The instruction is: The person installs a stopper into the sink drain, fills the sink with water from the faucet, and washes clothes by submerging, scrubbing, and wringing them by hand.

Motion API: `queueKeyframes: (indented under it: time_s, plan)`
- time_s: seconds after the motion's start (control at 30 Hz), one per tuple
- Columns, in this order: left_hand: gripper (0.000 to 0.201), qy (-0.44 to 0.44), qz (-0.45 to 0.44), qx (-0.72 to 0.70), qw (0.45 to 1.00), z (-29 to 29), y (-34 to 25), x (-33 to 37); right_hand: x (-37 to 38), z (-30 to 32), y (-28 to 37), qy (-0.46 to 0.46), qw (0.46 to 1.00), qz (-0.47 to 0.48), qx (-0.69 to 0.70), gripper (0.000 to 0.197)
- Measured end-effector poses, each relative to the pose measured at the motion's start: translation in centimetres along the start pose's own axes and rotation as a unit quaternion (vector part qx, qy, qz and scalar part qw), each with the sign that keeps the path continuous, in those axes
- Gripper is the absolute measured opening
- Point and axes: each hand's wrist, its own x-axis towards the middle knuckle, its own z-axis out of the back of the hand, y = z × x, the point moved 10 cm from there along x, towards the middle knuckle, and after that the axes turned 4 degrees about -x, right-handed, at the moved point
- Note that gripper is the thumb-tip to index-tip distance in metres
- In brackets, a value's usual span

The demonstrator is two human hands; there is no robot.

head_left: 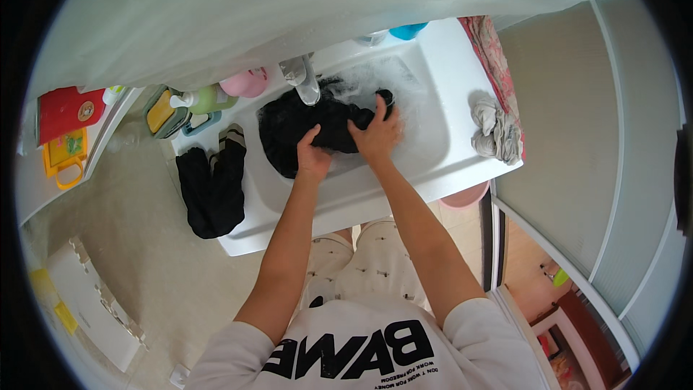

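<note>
pale wall or hanging sheet [289,0], i cannot tell which, fills the far side of the room, with frosted panels [563,115] at your right. below you is the white sink [458,65], with foamy water in its basin; work over the middle so drips fall inside the rim.

wet black cloth [281,130] is the piece you are handling. it lies bunched in the basin, spreading widest toward the left. soaked fabric will probably feel heavy and slippery, so gather a small section, rub it against itself, then turn to a fresh part; even passes should serve better than one hard scrub.

dark clothing [213,195] lies across the sink's left end, so mind your left elbow. a grey rag [498,130] sits on the right end, well apart from the water.

your left hand [314,159] is fairly narrow at the cloth's near edge, thumb on top, fingers mostly hidden. your right hand [379,135] is wide against the other end; whether its hidden fingers grip, i cannot tell.

watch your knuckles near the tap [308,88]. with foam showing, go sparingly on the green pump bottle [206,100].
</note>
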Motion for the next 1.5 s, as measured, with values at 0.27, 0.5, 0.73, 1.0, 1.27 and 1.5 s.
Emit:
queueKeyframes:
  time_s: [0.27, 0.5, 0.73, 1.0, 1.27, 1.5]
  plan:
    - [0.058, 0.025, 0.145, 0.005, 0.989, -0.1, 1.3, -1.3, 1.3, -7.2, -0.8, 0.106, 0.967, 0.133, -0.189, 0.054]
    - [0.065, 0.280, 0.190, -0.033, 0.940, -6.9, 0.3, -5.1, -9.1, -0.1, 8.8, -0.017, 0.957, 0.153, 0.247, 0.082]
    - [0.051, 0.335, 0.409, -0.317, 0.788, -7.7, 1.8, -6.3, -11.8, 3.0, 10.6, -0.100, 0.962, 0.101, 0.233, 0.045]
    - [0.029, 0.059, 0.059, 0.067, 0.994, -1.3, 0.7, 1.7, -3.5, -0.4, -0.1, -0.011, 0.985, -0.115, 0.131, 0.059]
    - [0.057, 0.129, 0.143, 0.001, 0.981, -2.8, -0.3, -0.1, -4.6, -2.9, 4.1, 0.110, 0.960, 0.177, -0.187, 0.087]
    - [0.065, -0.029, 0.132, 0.141, 0.981, 2.2, 1.3, -0.3, -1.0, -6.3, 1.8, -0.007, 0.975, 0.104, -0.197, 0.050]
